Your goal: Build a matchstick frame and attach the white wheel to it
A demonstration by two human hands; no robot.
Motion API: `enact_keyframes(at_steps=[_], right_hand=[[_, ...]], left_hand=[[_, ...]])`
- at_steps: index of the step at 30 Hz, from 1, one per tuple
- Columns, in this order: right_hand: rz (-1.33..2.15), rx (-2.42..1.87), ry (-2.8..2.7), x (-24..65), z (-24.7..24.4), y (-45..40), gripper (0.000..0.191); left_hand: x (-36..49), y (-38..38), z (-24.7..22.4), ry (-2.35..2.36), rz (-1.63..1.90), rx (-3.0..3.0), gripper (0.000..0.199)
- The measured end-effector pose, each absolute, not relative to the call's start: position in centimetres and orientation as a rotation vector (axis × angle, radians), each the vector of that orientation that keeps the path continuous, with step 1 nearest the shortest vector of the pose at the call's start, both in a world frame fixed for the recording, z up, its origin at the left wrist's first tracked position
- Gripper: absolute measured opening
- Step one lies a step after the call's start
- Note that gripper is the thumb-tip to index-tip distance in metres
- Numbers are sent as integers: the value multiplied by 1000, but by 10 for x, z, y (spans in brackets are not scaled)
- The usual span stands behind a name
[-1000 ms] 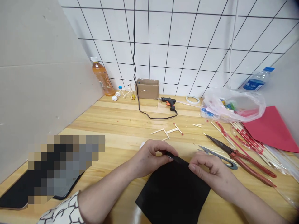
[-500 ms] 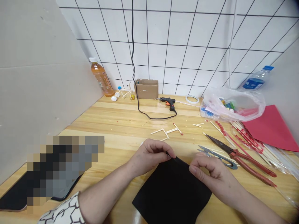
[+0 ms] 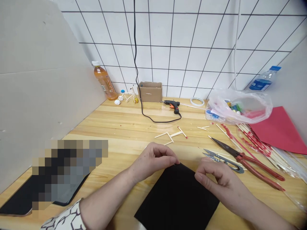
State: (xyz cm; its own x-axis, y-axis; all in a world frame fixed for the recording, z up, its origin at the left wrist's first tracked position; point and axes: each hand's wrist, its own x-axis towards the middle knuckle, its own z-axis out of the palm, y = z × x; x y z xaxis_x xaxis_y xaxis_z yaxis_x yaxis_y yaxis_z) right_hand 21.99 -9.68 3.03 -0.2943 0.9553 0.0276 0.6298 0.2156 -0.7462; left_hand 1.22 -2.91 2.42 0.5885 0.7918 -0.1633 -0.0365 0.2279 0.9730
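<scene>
Swung slightly outward at its lower-left corner since a second ago, a black sheet (image 3: pixel 177 199) now shows a flat face along its upper edge, where a narrow folded strip was visible earlier. It hangs between two hands above the near part of a wooden table (image 3: pixel 112 124). Thumb and fingers of the left hand (image 3: pixel 153 159) pinch the sheet's upper corner; the right hand (image 3: pixel 218 179), fingers curled, grips the same edge farther along between thumb and forefinger.

Just beyond the right hand lie snips (image 3: pixel 224 159) and red-handled shears (image 3: pixel 240 157), with a bundle of sticks (image 3: pixel 259 145) and a red sheet (image 3: pixel 281 132) farther right. Past the left hand, a stick frame (image 3: pixel 170 135) rests on the wood. Toward the tiled wall (image 3: pixel 160 28) sit a glue gun (image 3: pixel 176 106), a box (image 3: pixel 151 93) and a tape roll (image 3: pixel 197 105), near a plastic bag (image 3: pixel 259 118).
</scene>
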Motion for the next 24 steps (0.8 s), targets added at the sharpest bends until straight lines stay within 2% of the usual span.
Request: enact_keyframes(at_steps=[4,11,17,24], right_hand=[[903,-1448,-2006,221,28,-97,30],[825,-1413,-2095,221,27,-97,29],[679,-1332,-2224,219,22,-96,23],[568,-1301,-2270,217,20,-95,21]], left_hand=[[17,-31,16,807,668,1156,20],[18,-31,15,819,674,1350,28],[16,-30,22,898,487,1640,8],[16,-30,18,943,473,1836,6]])
